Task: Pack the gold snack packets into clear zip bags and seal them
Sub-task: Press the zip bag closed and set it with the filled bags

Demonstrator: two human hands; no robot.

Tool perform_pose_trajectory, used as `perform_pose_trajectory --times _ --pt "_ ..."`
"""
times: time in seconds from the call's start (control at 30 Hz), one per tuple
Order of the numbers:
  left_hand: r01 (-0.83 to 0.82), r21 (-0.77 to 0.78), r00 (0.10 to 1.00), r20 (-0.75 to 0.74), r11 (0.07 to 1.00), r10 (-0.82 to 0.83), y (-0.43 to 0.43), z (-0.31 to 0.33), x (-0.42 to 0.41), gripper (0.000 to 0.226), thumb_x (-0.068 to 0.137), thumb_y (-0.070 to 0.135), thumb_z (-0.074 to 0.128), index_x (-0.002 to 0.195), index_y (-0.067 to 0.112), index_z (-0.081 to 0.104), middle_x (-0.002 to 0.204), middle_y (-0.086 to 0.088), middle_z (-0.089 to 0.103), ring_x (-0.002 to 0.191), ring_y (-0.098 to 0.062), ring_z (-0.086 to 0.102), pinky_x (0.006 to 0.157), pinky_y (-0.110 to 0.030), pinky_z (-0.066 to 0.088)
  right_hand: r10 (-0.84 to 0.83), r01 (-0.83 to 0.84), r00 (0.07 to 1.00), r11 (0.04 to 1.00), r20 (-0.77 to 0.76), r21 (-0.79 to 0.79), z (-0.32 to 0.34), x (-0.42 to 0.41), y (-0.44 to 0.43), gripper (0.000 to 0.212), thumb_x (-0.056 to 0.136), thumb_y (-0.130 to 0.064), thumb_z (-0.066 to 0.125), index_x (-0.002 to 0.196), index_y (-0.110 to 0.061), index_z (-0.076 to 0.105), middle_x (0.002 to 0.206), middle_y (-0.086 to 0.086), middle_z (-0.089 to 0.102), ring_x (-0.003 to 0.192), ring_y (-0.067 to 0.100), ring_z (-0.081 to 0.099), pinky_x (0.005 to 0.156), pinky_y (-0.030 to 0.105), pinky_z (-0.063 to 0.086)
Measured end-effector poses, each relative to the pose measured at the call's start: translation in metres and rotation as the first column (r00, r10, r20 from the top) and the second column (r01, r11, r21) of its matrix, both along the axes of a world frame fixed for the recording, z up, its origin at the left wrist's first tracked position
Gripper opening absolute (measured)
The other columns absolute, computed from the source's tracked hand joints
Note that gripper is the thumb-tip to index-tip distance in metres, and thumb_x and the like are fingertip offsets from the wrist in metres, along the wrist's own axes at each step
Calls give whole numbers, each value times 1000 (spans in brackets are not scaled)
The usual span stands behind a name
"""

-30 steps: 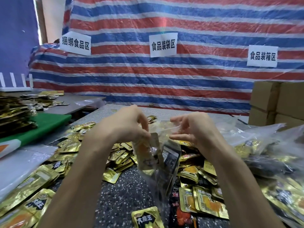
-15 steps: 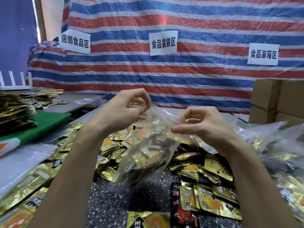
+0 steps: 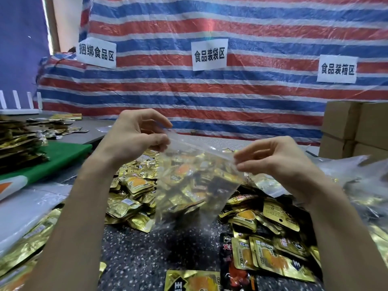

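Pinching the top edge of the bag [image 3: 195,185] at either end, the left hand [image 3: 134,139] and right hand [image 3: 279,158] hold it in the air above the counter [image 3: 168,244]. Each side has thumb against forefinger, with the other fingers loosely curled. A second ago the hands were close together at the bag's mouth and the bag hung straight down between them. Half a second ago they had risen and begun to part, with the bag swinging sideways. Now they are well apart, and the zip strip is drawn out in a nearly straight line from the left pinch down to the right one. The body of the bag sags below it. Gold packets [image 3: 189,194] appear to sit inside, though the loose heap on the counter shows through the film too, so how full the bag is is hard to say. I take it that filling is over for this bag and sealing is under way, with the strip stretched ready to be pressed shut along its length. Whether any of it is closed yet cannot be told. Many packets lie loose on the counter, so the task as a whole looks far from done. Cardboard boxes [image 3: 357,131] stand at the far right.
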State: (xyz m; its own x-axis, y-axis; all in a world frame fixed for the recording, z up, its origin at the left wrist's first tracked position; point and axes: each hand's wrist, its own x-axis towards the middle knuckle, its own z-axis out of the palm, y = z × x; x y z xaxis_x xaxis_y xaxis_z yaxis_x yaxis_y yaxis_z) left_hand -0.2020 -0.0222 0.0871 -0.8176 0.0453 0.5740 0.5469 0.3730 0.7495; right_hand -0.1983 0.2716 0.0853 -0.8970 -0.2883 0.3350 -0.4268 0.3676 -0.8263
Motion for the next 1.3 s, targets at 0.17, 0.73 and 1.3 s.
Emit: perform_pose_trajectory --times 0.17,0.73,1.3 --pt "-12 18 999 45 1000 11 5 -11 -9 24 81 -13 70 97 5 67 78 -17 74 73 -28 73 65 -29 61 -140 141 990 979 18 -145 -5 -4 -4 20 67 -1 85 79 -15 78 82 4 78 74 13 73 67 28 51" --pt "139 -128 943 319 982 -92 3 -22 -19 7 83 13 75 84 7 78 77 -7 74 68 -15 67 64 -25 55 -166 170 980 985 108 -23 -5 -6 -3 32 76 12 69 94 -15 72 89 6 69 87 22 63 77 36 49" --pt "262 -285 965 54 922 -258 37 -4 0 3 85 10 75 83 8 76 76 -10 72 70 -21 65 69 -40 53 -98 241 919 905 -381 350 -4 17 -60 11 90 -34 71 90 -24 75 83 -12 69 79 6 63 78 41 56"
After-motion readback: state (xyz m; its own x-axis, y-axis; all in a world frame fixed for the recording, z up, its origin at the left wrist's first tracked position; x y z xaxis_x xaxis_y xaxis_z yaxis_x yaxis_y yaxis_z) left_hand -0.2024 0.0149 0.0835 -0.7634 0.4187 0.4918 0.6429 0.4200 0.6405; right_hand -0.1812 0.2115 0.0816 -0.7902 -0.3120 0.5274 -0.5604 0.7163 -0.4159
